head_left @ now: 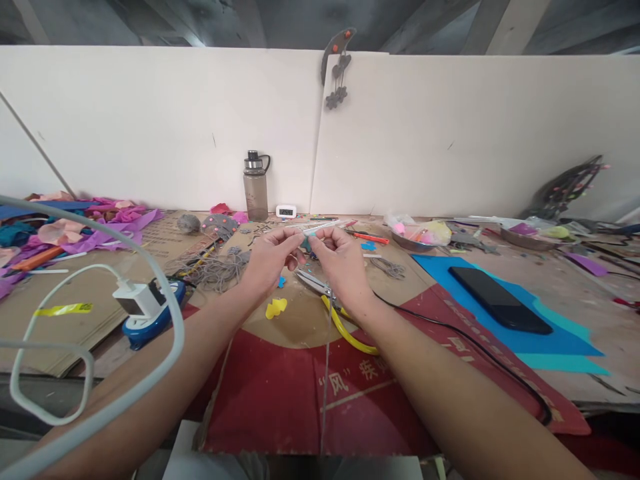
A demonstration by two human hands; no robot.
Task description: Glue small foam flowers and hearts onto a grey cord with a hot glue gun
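Your left hand [270, 260] and right hand [345, 263] are close together near the scissors [316, 284], fingertips [299, 240] pinched; both your forearms [203, 337] stretch forward.

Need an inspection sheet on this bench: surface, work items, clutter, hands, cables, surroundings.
Surface: red-and-brown cardboard under the work.
Work items: small teal piece at the fingertips; yellow-handled scissors by the right wrist; yellow cutout lying loose.
Clutter: grey yarn in a tangle at left; phone on a blue sheet at right.
Hands: left hand and right hand close together at the teal piece; exact grip unclear.
Cables: white cable across the left foreground; black cable across the cardboard.
Surroundings: white panels behind; bottle before them. Other people: nothing seen.
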